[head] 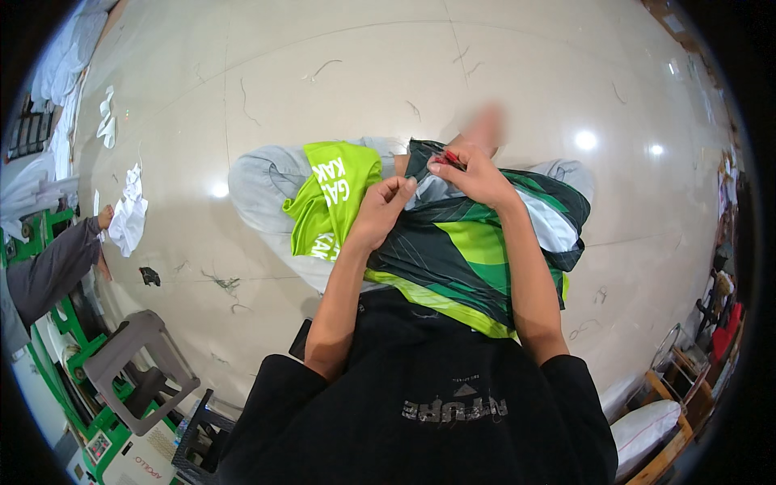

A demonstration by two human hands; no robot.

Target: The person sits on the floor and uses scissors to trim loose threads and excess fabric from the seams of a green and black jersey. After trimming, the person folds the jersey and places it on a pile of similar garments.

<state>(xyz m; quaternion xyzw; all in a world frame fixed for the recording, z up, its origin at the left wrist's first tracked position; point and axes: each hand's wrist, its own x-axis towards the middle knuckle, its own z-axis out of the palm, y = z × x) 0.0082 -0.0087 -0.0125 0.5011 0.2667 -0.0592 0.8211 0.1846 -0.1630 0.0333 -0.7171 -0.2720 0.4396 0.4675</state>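
Note:
Across my lap lies a dark sports garment (424, 257) with green, lime and white panels. My left hand (383, 212) pinches its edge between thumb and forefinger. Close by on the right, my right hand (476, 176) grips a small red-handled cutting tool (448, 158), likely thread snips; its blades are hard to make out. Bright lime fabric (330, 197) with white lettering drapes over my left thigh, left of my left hand. Whether it joins the dark garment is hidden under my hand and forearm.
Loose threads (223, 282) and a crumpled white cloth (128, 212) lie on the tiled floor. A grey plastic stool (142, 370) stands left, beside a green machine frame (48, 370). Another person's leg (54, 267) reaches in there. A white sack (645, 430) sits at lower right.

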